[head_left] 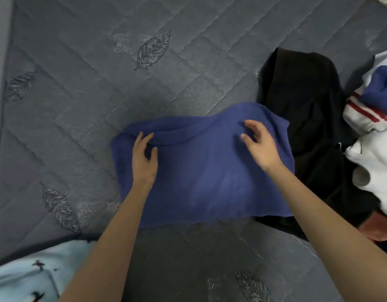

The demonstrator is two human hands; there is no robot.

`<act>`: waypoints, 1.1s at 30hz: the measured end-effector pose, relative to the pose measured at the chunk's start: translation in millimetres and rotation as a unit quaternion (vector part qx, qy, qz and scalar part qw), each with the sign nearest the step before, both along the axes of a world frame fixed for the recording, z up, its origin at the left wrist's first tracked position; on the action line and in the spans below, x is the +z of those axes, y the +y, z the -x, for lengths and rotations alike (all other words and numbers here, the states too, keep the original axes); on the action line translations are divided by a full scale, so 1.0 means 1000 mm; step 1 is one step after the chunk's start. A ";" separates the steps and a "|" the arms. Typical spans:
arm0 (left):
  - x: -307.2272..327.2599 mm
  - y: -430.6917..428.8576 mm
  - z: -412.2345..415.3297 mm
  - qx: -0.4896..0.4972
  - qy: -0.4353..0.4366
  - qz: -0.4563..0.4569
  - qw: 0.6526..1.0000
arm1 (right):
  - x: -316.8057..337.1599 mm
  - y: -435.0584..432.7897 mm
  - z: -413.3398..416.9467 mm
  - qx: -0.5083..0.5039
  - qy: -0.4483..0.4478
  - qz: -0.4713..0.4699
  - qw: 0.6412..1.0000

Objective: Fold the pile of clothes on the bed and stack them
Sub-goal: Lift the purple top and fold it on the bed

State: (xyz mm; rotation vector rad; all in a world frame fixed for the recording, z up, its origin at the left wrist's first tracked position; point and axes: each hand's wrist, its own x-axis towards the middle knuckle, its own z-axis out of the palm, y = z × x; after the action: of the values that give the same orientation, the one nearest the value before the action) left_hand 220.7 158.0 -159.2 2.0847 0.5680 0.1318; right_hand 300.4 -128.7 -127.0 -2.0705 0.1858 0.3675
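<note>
A pale blue printed fabric (20, 277) shows at the near left corner of the grey quilted bed (79, 83). In the middle of the bed, toward its near edge, lies the blue towel (205, 175): the left hand (144, 162) rests on its left part, fingers fairly straight against a raised fold, while the right hand (262, 147) is over its right part, fingers spread wide and holding nothing. Toward the bed's right side a black garment (301, 94) touches the towel's right edge, and beyond it lies a heap of white, blue and red-striped clothes (362, 114).
</note>
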 end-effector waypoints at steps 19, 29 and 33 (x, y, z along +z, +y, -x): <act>-0.008 -0.088 0.023 -0.253 0.123 -0.321 0.904 | -0.002 -0.054 0.022 0.070 -0.114 0.283 0.950; -0.039 -0.205 0.064 -0.380 0.116 -0.352 0.847 | -0.012 -0.102 0.068 -0.075 -0.031 0.185 0.979; -0.041 -0.209 0.064 -0.358 0.107 -0.368 0.851 | -0.002 -0.102 0.039 -0.044 0.027 0.161 0.986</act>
State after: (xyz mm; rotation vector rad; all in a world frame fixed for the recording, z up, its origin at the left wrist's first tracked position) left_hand 156.7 -51.4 -200.3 2.9460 -0.2299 -0.3837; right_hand 261.4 -231.1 -129.0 -2.3613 0.3894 0.3583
